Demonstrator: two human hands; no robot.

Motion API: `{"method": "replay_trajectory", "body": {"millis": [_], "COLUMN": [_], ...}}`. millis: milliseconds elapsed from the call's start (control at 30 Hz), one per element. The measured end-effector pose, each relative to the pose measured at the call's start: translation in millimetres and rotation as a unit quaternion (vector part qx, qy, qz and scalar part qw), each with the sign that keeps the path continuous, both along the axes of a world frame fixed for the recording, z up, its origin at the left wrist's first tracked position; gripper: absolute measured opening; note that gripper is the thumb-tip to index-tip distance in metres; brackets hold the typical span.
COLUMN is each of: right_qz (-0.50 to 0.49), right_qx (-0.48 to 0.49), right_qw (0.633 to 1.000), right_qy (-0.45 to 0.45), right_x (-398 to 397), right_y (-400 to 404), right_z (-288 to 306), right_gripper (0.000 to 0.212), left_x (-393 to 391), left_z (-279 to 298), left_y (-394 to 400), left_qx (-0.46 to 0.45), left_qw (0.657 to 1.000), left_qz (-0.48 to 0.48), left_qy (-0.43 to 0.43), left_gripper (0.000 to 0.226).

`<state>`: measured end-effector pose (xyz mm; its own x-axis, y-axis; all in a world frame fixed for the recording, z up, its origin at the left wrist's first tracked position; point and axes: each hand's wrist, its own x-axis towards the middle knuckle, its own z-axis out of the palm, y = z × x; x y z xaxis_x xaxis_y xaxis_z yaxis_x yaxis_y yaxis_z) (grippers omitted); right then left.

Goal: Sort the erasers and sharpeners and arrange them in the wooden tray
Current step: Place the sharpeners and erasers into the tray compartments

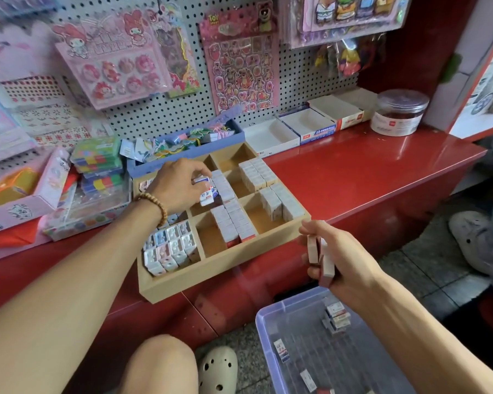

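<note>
Seat the eraser (207, 191) pinched in the left hand (180, 184) upright against the row already standing in the wooden tray's (211, 277) middle compartment of the far-left column, label facing the same way as its neighbours, so the row stays tight and square. Lower straight down rather than sliding sideways; leaning on the standing erasers would likely topple them like dominoes. Let go only once the base sits flat on the compartment floor. Meanwhile keep the right hand (339, 258), fingers curled round a small stack of erasers (320, 258), hovering off the tray's near-right corner, just above the clear plastic bin (271, 317) on the floor, ready to pass the next piece across. Check each piece against its compartment first: patterned sharpeners (168, 245) fill the near-left compartment, plain wrapped erasers the middle and right columns. Leave the tray where it sits on the red counter (367, 163), near its front edge.
</note>
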<state>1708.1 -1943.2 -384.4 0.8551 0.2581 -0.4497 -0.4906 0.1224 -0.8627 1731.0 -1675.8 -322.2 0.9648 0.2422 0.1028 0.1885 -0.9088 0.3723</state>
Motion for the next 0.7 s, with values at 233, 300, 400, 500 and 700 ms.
{"method": "replay_trajectory", "body": {"millis": [233, 300, 400, 500, 700], "right_qz": [0.009, 0.009, 0.001, -0.030, -0.059], "right_qx": [-0.015, -0.013, 0.002, 0.057, 0.131], "right_qw": [1.000, 1.000, 1.000, 0.997, 0.988], "right_qy": [0.005, 0.004, 0.009, 0.037, 0.055], "right_x": [2, 1, -1, 0, -2], "right_y": [1, -1, -4, -6, -11], "right_z": [-1, -1, 0, 1, 2], "right_gripper": [0.019, 0.020, 0.022, 0.030, 0.043], "left_x": [13, 17, 19, 16, 11], "left_z": [-5, -15, -25, -31, -36], "left_y": [5, 2, -2, 0, -2], "left_qx": [0.061, 0.062, 0.058, 0.030, -0.020], "left_qw": [0.996, 0.997, 0.998, 0.999, 0.998], "left_qz": [-0.032, -0.031, -0.021, 0.001, 0.046], "left_qy": [0.049, 0.027, -0.002, -0.025, -0.038], "left_gripper": [0.020, 0.021, 0.024, 0.029, 0.025]}}
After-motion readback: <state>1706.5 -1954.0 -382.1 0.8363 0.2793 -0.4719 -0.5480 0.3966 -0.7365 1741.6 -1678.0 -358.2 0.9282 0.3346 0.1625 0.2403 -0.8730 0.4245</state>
